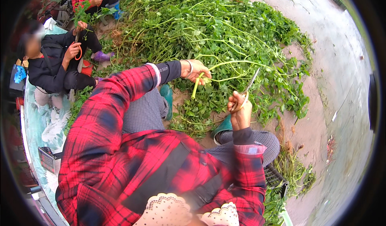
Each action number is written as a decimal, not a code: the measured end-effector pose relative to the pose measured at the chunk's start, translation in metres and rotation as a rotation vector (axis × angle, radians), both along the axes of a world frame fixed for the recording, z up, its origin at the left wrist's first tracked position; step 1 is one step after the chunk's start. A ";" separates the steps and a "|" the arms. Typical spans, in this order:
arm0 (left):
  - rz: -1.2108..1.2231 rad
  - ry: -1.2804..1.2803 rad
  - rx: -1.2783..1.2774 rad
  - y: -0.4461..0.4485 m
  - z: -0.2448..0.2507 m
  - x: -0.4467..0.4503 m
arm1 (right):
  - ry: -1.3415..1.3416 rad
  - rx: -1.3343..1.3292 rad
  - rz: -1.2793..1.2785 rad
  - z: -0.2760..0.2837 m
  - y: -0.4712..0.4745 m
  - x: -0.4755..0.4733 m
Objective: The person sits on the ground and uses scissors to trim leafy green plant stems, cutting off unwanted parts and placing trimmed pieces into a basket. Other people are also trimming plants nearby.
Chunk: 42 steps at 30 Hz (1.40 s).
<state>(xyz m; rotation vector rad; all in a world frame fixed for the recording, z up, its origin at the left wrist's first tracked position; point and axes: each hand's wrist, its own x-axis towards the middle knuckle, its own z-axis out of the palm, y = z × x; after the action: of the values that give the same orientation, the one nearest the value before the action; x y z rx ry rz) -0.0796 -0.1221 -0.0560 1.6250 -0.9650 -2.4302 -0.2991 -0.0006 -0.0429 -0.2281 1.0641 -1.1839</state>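
My left hand point(196, 70) is closed around a thick green stalk point(197, 86), whose cut-looking lower end points down toward me. From the hand a long leafy stem point(238, 62) arches off to the right over the pile. In my right hand point(240, 110) is a pair of scissors point(249, 84), its fingers through the handles and the blades pointing up and away. The blades stand apart from the stalk in my left hand, close to the arching stem. Beyond both hands spreads a large heap of leafy green plants point(181, 36) on the ground.
Two people sit at the left; the nearer holds orange-handled scissors point(79, 52) and a leafy sprig point(81, 15). My green boots point(166, 101) stand at the heap's near edge. A black plastic crate point(276, 177) and rooty stems point(289, 162) lie by my right knee. Concrete ground point(340, 75) extends rightward.
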 end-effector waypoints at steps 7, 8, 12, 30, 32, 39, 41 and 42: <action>0.172 0.346 0.180 0.011 -0.020 0.013 | -0.118 0.232 0.083 -0.004 0.083 0.043; 0.172 0.427 0.208 0.012 -0.020 0.013 | -0.113 0.211 0.116 -0.003 0.093 0.047; 0.146 0.590 0.249 0.019 -0.019 0.007 | -0.103 0.175 0.197 -0.002 0.102 0.052; 0.310 0.560 0.200 0.038 -0.003 -0.033 | -0.267 0.009 0.241 0.009 0.097 0.055; 0.298 0.560 0.208 0.039 -0.003 -0.037 | -0.245 -0.010 0.223 0.010 0.094 0.054; 0.365 0.663 0.294 0.036 -0.007 -0.046 | -0.214 -0.054 0.223 0.001 0.082 0.054; 0.363 0.736 0.284 0.035 -0.009 -0.049 | -0.184 -0.065 0.213 -0.003 0.077 0.054; 0.378 0.763 0.294 0.034 -0.009 -0.050 | -0.164 -0.067 0.215 -0.004 0.076 0.055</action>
<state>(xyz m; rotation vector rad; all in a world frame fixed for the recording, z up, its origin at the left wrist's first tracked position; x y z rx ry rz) -0.1300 -0.0878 -0.0651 0.6818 -0.1719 -2.6198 -0.2445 0.0754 -0.0468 -0.2846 0.8356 -1.0267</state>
